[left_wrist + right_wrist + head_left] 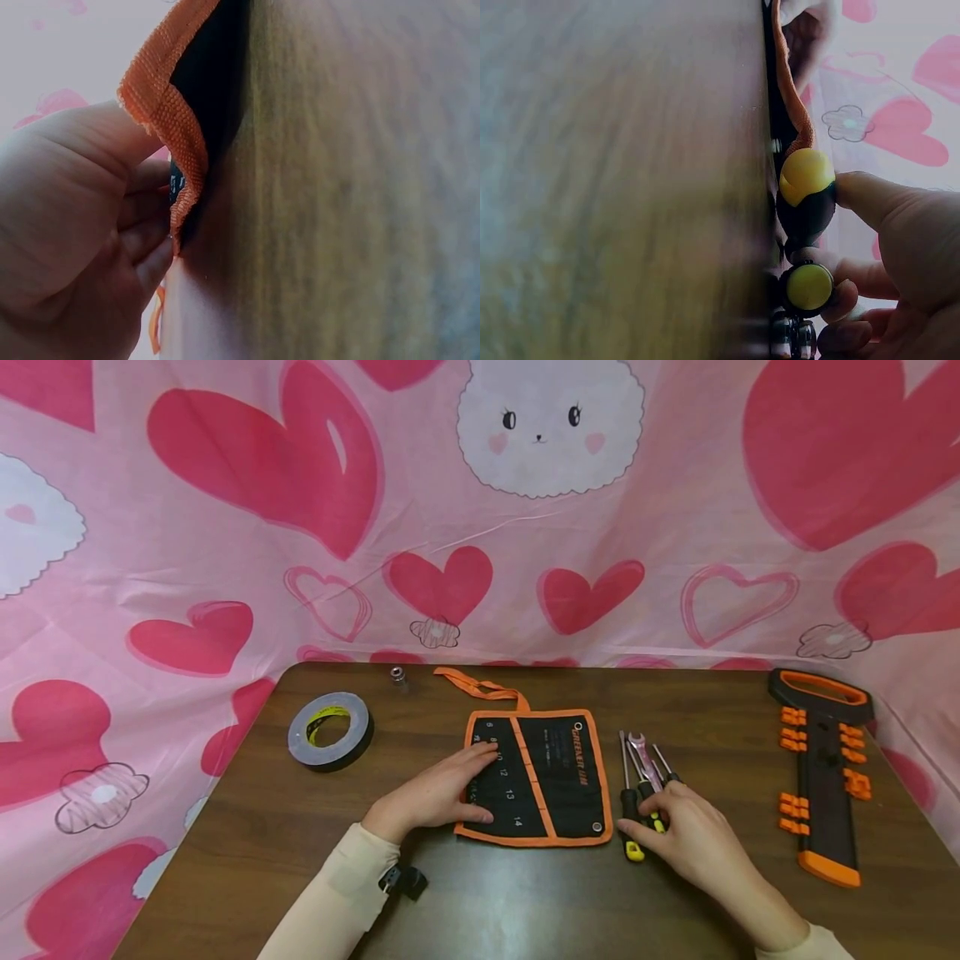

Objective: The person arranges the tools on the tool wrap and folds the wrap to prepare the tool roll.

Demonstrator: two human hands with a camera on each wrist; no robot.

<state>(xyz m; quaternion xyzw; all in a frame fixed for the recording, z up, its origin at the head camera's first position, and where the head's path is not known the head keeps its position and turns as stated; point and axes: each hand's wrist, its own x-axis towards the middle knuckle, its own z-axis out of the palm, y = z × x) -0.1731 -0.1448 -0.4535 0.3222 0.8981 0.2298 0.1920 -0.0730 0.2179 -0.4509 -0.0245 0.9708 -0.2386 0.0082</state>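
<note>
My left hand [442, 785] rests on the left part of a black tool pouch [562, 777] with orange trim and printed numbers. Its thumb lies near the pouch's lower edge, and the orange trim [184, 135] lifts a little off the table in the left wrist view. Just right of the pouch, my right hand [697, 835] pinches a screwdriver [630, 818] by its black and yellow handle, thumb on one side and index finger on the other. Its other fingers curl by a second yellow-ended handle [810, 287]. A wrench [641, 756] and a thin-shafted tool [660, 756] lie beside them.
A roll of grey tape [300, 739] lies at the left, with a small metal socket [398, 676] near the back edge. The pouch's orange strap [480, 687] trails backward. At the right lies a black rack [825, 785] with orange clips. A pink heart-patterned cloth [450, 518] hangs behind the table.
</note>
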